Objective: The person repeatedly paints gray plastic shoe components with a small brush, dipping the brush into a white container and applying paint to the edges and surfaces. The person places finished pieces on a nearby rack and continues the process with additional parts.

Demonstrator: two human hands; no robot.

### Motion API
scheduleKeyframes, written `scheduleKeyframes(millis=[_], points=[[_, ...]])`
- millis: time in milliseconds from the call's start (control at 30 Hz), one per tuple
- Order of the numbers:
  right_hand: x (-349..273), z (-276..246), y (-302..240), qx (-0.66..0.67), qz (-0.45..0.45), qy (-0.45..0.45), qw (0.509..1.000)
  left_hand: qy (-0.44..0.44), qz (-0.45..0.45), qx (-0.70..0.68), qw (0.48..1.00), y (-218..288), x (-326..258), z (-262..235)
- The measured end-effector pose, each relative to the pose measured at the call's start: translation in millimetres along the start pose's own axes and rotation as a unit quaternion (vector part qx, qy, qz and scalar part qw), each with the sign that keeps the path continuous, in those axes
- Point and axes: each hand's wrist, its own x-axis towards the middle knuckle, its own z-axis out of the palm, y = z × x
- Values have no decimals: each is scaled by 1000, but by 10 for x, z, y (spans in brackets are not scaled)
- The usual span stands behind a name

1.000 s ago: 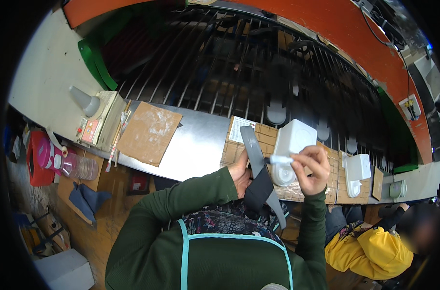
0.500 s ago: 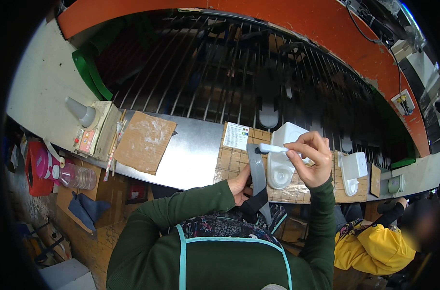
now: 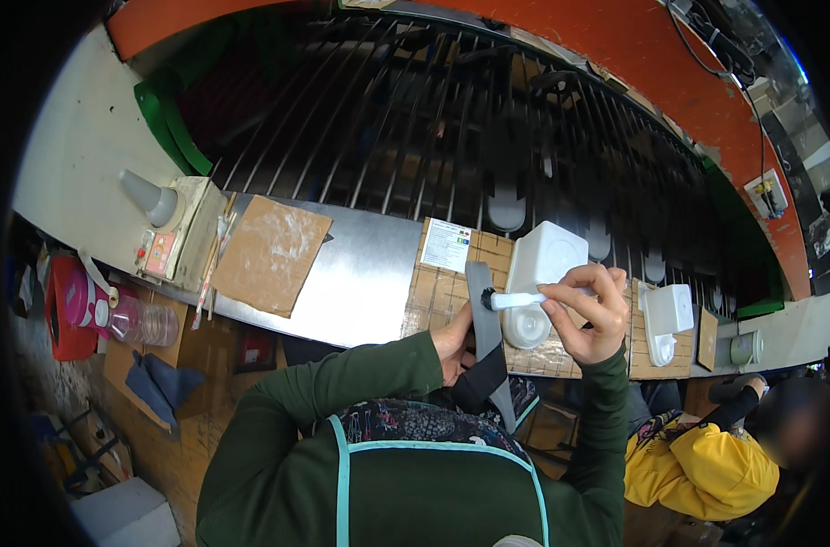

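My left hand [image 3: 453, 349] is closed around a grey sandal sole [image 3: 489, 330] with a wide black strap [image 3: 480, 381], held on edge in front of my apron. Part of its fingers is hidden behind the sole. Between the thumb and fingers of my right hand [image 3: 590, 314] is the pale handle of a small brush [image 3: 517, 300]. The brush's dark bristles touch or nearly touch the sole's face near its far end. Just behind the brush stands a white plastic pot [image 3: 552, 252] with a round cup at its near end.
A printed card [image 3: 446, 245] lies on the cardboard mat. On the left are a cardboard sheet [image 3: 274, 255], long-handled brushes [image 3: 212, 264] and a machine with a grey cone [image 3: 149, 198]. Metal bars [image 3: 351, 137] run behind the bench. A person in yellow [image 3: 707, 465] sits at right, near a second white pot [image 3: 668, 314].
The brush in my right hand has shifted toward me along the sole. The sole's far end has risen slightly in the picture, and my left hand keeps its hold.
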Motion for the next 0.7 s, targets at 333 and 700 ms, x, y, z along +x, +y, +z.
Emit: scheduleKeyframes(millis=[333, 700], points=[[-143, 105, 15, -22, -19, 20, 999, -23, 1, -9, 1000, 10, 23, -41], [-264, 122, -27, -34, -5, 5, 999, -25, -46, -68, 996, 47, 11, -89]])
